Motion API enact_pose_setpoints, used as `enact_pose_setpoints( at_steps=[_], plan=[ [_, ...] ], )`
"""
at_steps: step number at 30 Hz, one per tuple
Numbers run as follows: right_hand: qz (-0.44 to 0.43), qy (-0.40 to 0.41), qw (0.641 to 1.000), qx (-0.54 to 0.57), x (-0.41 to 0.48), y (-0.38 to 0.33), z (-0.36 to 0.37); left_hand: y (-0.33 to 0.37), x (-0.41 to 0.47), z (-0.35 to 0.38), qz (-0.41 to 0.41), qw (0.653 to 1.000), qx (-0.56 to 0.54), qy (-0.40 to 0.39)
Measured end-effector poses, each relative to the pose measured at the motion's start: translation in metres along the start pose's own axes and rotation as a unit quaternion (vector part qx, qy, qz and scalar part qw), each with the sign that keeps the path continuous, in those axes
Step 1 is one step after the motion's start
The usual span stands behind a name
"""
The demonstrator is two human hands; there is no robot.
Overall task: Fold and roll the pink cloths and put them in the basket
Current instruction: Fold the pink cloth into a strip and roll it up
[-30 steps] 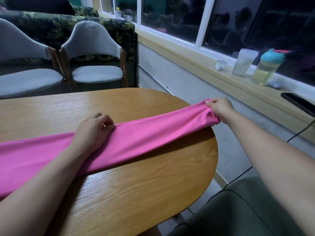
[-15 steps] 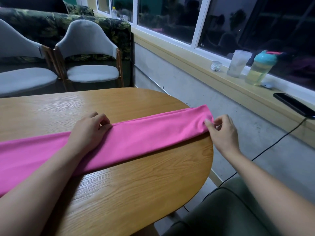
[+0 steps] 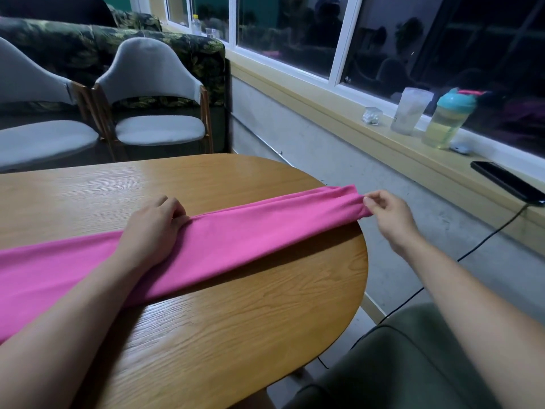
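Note:
A long pink cloth [image 3: 241,240], folded into a narrow strip, lies across the wooden table [image 3: 236,335] from the left frame edge to the table's right rim. My left hand [image 3: 150,231] lies on the strip near its middle, fingers curled over the far edge and gripping it. My right hand [image 3: 389,216] pinches the strip's right end between thumb and fingertips, just past the table rim. No basket is in view.
Two grey chairs [image 3: 153,113] stand beyond the table before a leaf-patterned sofa [image 3: 88,45]. The window ledge on the right carries a clear cup [image 3: 410,110], a teal-lidded bottle [image 3: 448,119] and a black phone [image 3: 507,181] with a cable. A green cushion [image 3: 398,367] sits at bottom right.
My right hand let go of the far corner of the cloth's end, dropped toward the near side, and now pinches that end again. The left hand has stayed in place.

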State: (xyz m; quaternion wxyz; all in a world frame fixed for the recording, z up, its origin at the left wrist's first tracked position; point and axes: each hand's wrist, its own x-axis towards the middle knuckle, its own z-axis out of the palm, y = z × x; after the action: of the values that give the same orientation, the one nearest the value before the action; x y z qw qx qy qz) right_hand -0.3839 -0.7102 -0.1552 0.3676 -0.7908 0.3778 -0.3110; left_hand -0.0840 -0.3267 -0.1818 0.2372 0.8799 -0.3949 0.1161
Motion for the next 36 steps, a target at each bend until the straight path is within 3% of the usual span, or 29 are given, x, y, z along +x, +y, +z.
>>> enact_pose_setpoints(
  at_steps=[3,8,13,20,28,31,33,36],
  plan=[
    [0.042,-0.062,0.991,0.114,0.010,0.005,-0.015,0.000,0.000,0.001,-0.004,1.000,0.007,-0.002],
    [0.120,-0.192,0.973,0.036,0.012,0.013,-0.025,0.001,0.000,0.000,-0.011,1.000,0.008,-0.004],
    [0.135,-0.229,0.962,-0.063,0.028,-0.002,-0.021,0.004,0.000,-0.002,-0.019,1.000,0.011,-0.009],
    [0.169,-0.240,0.956,0.027,0.051,-0.010,-0.001,0.006,-0.001,-0.004,-0.015,1.000,0.012,-0.009],
    [0.121,-0.192,0.973,0.029,0.072,-0.029,0.015,0.003,-0.002,0.000,-0.007,1.000,0.012,0.009],
    [0.026,-0.117,0.984,-0.128,0.080,-0.031,0.024,0.003,-0.002,0.000,-0.012,1.000,0.021,0.013],
    [-0.057,-0.048,0.955,-0.287,0.082,-0.030,0.029,0.004,-0.002,-0.001,-0.020,1.000,0.021,0.008],
    [-0.100,-0.013,0.946,-0.307,0.080,-0.030,0.033,0.006,-0.003,-0.003,-0.018,1.000,0.014,0.002]
  ],
)
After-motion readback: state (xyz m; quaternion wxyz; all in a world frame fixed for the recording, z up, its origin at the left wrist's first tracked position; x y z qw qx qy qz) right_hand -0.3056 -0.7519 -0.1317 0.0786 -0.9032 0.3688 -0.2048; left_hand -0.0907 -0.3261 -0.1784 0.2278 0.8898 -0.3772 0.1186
